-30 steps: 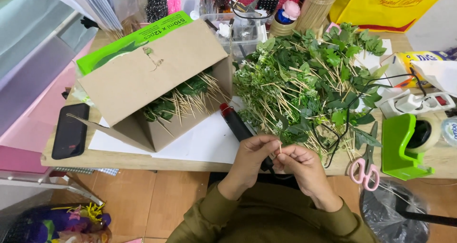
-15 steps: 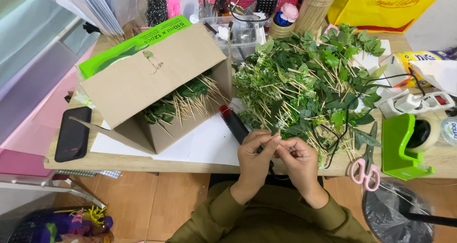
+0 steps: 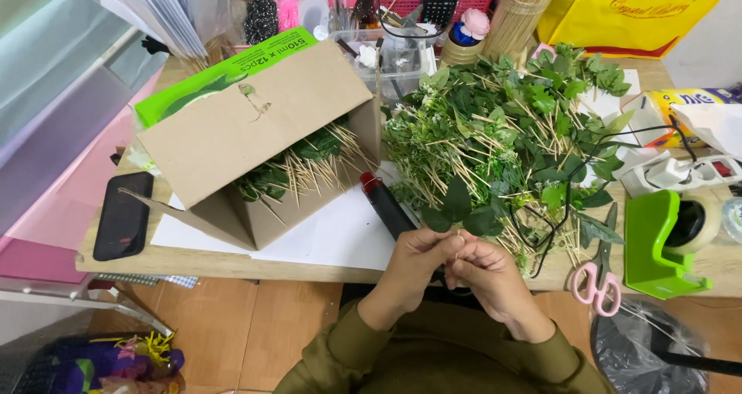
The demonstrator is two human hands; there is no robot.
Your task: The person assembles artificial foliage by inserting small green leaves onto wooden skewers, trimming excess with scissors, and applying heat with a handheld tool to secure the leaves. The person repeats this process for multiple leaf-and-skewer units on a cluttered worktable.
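Fingers: fingertips (image 3: 452,243) of both hands are pinched together on the base of a leaf sprig (image 3: 461,208), at the near table edge.
Left hand: left hand (image 3: 417,259) curls in from the left, thumb and forefinger closed on the stem.
Right hand: right hand (image 3: 488,274) meets it knuckle to knuckle, fingers bent and closed on the same stem; what else it holds cannot be told.
Sprig look: dark green, three broad flat leaves fanning from one short stem; the stem itself is mostly hidden by the fingers.
Sprig axis: long axis runs away from the person, leaves pointing up toward the table's far side, stem end down in the pinch.
Just beside: black glue gun (image 3: 386,205) with a red tip lies to the left on white paper (image 3: 332,236); a black cord (image 3: 568,201) loops to the right.
Beyond: heap of leaf picks (image 3: 510,131) on wooden sticks sits right behind the sprig, nearly touching it.
Left: tipped cardboard box (image 3: 247,131) holds more finished picks; a dark phone (image 3: 124,215) lies at the table's left edge.
Right: pink scissors (image 3: 595,282) and a green tape dispenser (image 3: 661,243) lie near the front edge.
Open room: the paper between box and hands is bare.
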